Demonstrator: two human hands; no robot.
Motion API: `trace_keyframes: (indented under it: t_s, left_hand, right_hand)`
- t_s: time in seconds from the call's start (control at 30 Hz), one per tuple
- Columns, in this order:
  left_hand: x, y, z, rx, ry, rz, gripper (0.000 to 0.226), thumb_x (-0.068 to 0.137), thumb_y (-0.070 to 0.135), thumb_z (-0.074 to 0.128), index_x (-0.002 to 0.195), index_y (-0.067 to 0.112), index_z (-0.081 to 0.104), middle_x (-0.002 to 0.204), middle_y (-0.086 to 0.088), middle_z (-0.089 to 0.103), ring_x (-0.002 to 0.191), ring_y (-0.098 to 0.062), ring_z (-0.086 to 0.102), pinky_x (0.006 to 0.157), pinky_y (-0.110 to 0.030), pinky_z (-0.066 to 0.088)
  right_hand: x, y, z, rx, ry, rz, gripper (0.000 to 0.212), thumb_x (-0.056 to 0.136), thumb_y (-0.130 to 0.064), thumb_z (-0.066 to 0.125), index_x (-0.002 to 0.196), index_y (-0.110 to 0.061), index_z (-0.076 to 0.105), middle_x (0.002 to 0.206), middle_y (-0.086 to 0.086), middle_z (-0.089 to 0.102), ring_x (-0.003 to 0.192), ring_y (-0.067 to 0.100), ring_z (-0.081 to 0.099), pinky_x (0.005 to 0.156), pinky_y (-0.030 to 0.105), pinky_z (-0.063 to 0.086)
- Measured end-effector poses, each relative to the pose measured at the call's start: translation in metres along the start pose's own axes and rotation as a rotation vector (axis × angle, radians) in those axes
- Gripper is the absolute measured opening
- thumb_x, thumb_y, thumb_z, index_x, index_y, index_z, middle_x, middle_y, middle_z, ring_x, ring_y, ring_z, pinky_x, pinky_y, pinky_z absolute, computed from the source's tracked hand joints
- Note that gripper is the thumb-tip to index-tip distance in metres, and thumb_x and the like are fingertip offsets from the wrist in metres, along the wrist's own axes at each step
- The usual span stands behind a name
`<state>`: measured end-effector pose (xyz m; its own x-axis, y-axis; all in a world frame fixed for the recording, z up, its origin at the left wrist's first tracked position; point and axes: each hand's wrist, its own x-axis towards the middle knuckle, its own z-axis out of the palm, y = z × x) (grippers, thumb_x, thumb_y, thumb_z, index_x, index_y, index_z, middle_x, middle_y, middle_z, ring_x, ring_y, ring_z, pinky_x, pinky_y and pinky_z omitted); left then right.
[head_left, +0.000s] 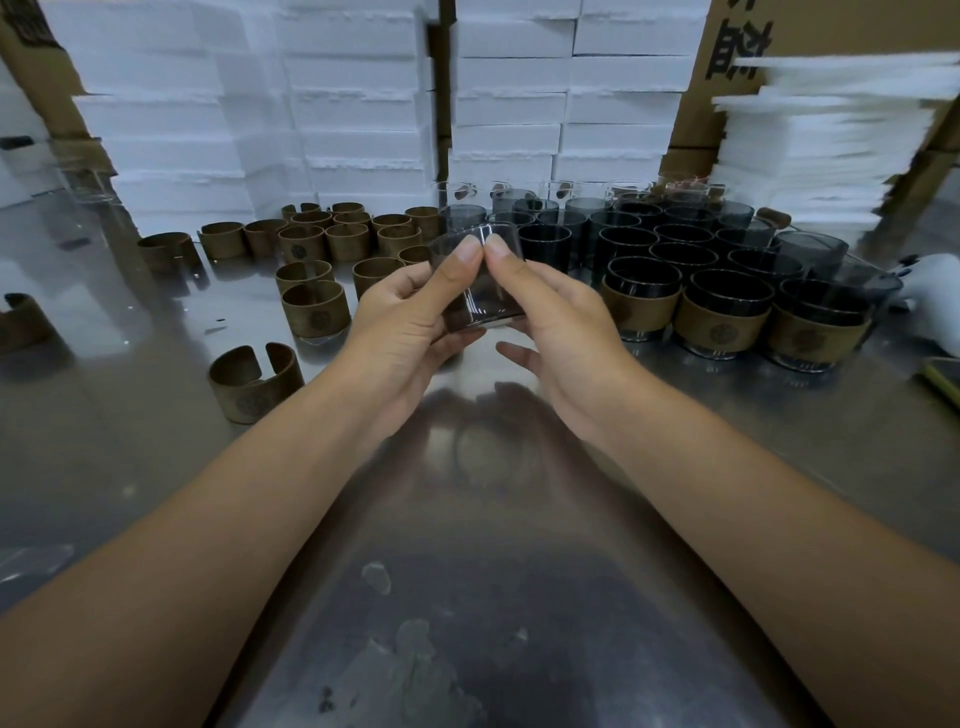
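A smoky clear glass cup (485, 304) is held tilted above the steel table, between both hands. My left hand (410, 322) grips it from the left, thumb on the rim. My right hand (550, 317) holds it from the right, thumb beside the left thumb on the rim. No sleeve is on this cup. Several brown split-ring sleeves (316, 306) stand on the table to the left; the closest one (254, 382) sits near my left forearm.
Right of the hands stand several dark glasses, the front row wrapped in brown sleeves (724, 314). White foam boxes (363, 104) are stacked behind, cardboard and foam sheets (821, 150) at the right. The steel table (467, 519) stretches toward me.
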<state>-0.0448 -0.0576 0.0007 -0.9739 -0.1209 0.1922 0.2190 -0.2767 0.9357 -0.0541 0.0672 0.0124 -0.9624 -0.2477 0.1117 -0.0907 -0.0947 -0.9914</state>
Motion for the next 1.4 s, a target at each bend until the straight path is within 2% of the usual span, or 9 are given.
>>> trace_keyframes:
  t_s: [0.13, 0.4, 0.53, 0.7, 0.87, 0.97, 1.07, 1.23, 1.4]
  left_hand:
    - [-0.001, 0.003, -0.001, -0.057, -0.023, -0.016, 0.066, 0.071, 0.042, 0.068, 0.123, 0.003, 0.059, 0.109, -0.012, 0.070, 0.100, -0.022, 0.068, 0.092, -0.033, 0.053]
    - [0.000, 0.002, -0.005, -0.124, -0.141, -0.031, 0.029, 0.082, 0.044, 0.063, 0.091, 0.022, 0.078, 0.106, -0.007, 0.073, 0.106, -0.022, 0.067, 0.089, -0.031, 0.054]
    - [0.002, 0.003, -0.005, -0.079, -0.158, -0.050, 0.033, 0.083, 0.049, 0.060, 0.092, 0.022, 0.078, 0.107, -0.006, 0.073, 0.106, -0.021, 0.067, 0.091, -0.032, 0.053]
    - [0.000, 0.005, 0.001, 0.098, -0.011, -0.012, 0.055, 0.065, 0.061, 0.060, 0.101, 0.020, 0.068, 0.104, -0.003, 0.074, 0.102, -0.018, 0.068, 0.092, -0.035, 0.052]
    - [0.000, 0.004, -0.001, 0.188, 0.079, 0.042, 0.044, 0.079, 0.052, 0.060, 0.104, 0.016, 0.066, 0.092, 0.001, 0.075, 0.088, -0.013, 0.071, 0.070, -0.022, 0.053]
    - [0.001, 0.003, -0.001, 0.183, 0.074, 0.026, 0.025, 0.091, 0.041, 0.057, 0.100, 0.020, 0.065, 0.087, 0.004, 0.074, 0.087, -0.011, 0.070, 0.071, -0.024, 0.052]
    - [0.000, 0.002, 0.002, 0.182, 0.034, 0.032, 0.043, 0.080, 0.046, 0.063, 0.108, 0.015, 0.065, 0.094, 0.001, 0.073, 0.096, -0.014, 0.068, 0.077, -0.028, 0.051]
    - [-0.001, 0.003, 0.000, 0.114, -0.012, 0.012, 0.061, 0.069, 0.051, 0.064, 0.116, 0.011, 0.063, 0.099, -0.002, 0.072, 0.100, -0.018, 0.068, 0.083, -0.028, 0.053]
    - [-0.002, 0.005, -0.002, 0.061, -0.036, -0.015, 0.058, 0.074, 0.047, 0.063, 0.120, 0.013, 0.061, 0.103, -0.003, 0.070, 0.102, -0.019, 0.068, 0.084, -0.026, 0.053]
  right_hand:
    - [0.002, 0.001, 0.000, 0.089, -0.011, 0.036, 0.037, 0.083, -0.050, 0.063, 0.108, -0.024, 0.068, 0.106, -0.005, 0.071, 0.104, 0.009, 0.063, 0.093, 0.037, 0.047]
    - [0.007, 0.001, -0.009, 0.229, -0.075, 0.144, 0.046, 0.084, -0.054, 0.059, 0.118, -0.024, 0.065, 0.112, -0.005, 0.071, 0.103, 0.008, 0.065, 0.098, 0.041, 0.043]
    - [0.007, 0.003, -0.006, 0.160, -0.127, 0.129, 0.043, 0.084, -0.061, 0.052, 0.105, -0.027, 0.067, 0.107, -0.006, 0.072, 0.105, 0.008, 0.064, 0.096, 0.041, 0.043]
    - [0.006, 0.004, -0.005, 0.016, -0.049, 0.039, 0.038, 0.084, -0.064, 0.049, 0.090, -0.032, 0.070, 0.105, -0.012, 0.072, 0.109, 0.007, 0.060, 0.092, 0.037, 0.045]
    - [0.006, 0.005, -0.007, -0.069, 0.025, -0.086, 0.030, 0.089, -0.052, 0.054, 0.101, -0.027, 0.066, 0.088, -0.017, 0.072, 0.089, -0.004, 0.065, 0.071, 0.018, 0.051]
    - [0.005, 0.007, -0.005, -0.048, 0.049, -0.129, 0.034, 0.089, -0.044, 0.060, 0.111, -0.018, 0.062, 0.076, -0.022, 0.069, 0.073, -0.017, 0.061, 0.063, 0.005, 0.048]
    - [0.004, 0.006, -0.004, -0.046, 0.025, -0.140, 0.022, 0.089, -0.042, 0.061, 0.100, -0.024, 0.065, 0.079, -0.020, 0.070, 0.074, -0.015, 0.061, 0.060, 0.002, 0.044]
    - [0.004, 0.004, -0.006, -0.047, 0.002, -0.131, 0.020, 0.088, -0.044, 0.061, 0.089, -0.027, 0.070, 0.085, -0.015, 0.073, 0.079, -0.013, 0.062, 0.072, 0.013, 0.045]
    - [0.005, 0.002, -0.010, 0.002, -0.054, -0.050, 0.015, 0.085, -0.044, 0.065, 0.087, -0.031, 0.072, 0.087, -0.018, 0.073, 0.086, -0.009, 0.063, 0.085, 0.026, 0.044]
